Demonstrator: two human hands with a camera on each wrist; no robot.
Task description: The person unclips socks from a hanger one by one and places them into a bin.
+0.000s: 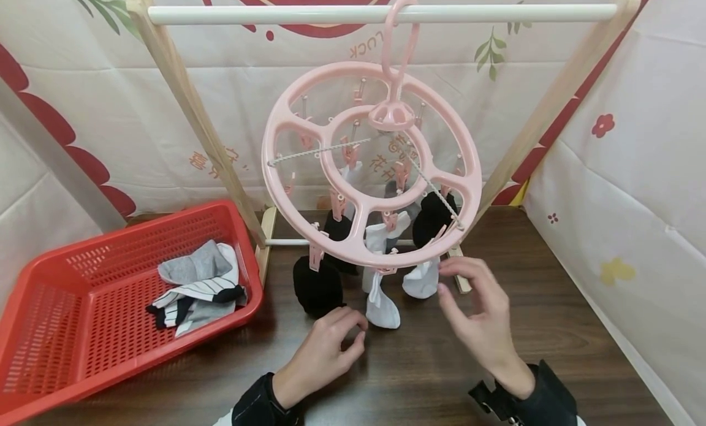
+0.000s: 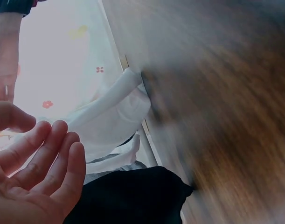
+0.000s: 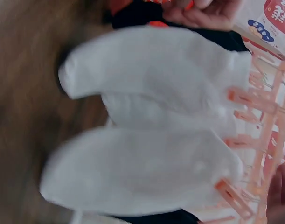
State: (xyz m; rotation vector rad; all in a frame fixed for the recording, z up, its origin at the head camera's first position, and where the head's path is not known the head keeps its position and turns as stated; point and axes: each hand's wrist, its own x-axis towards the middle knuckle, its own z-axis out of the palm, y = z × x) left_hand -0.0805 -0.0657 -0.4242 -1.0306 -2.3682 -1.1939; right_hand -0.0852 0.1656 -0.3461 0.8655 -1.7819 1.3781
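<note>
A round pink clip hanger holds several socks in its pegs. My left hand, fingers relaxed and holding nothing, is right by a hanging black sock; its bent fingers also show in the left wrist view, beside the black sock. To its right hangs a white sock. My right hand has thumb and forefinger spread apart, fingertips at the edge of another white sock under the hanger's rim. Two white socks fill the right wrist view, clipped by pink pegs.
The hanger hooks over a white rod on a wooden frame. At left stands a red basket with grey and striped socks inside. Behind is a printed cloth; below, a dark wooden table.
</note>
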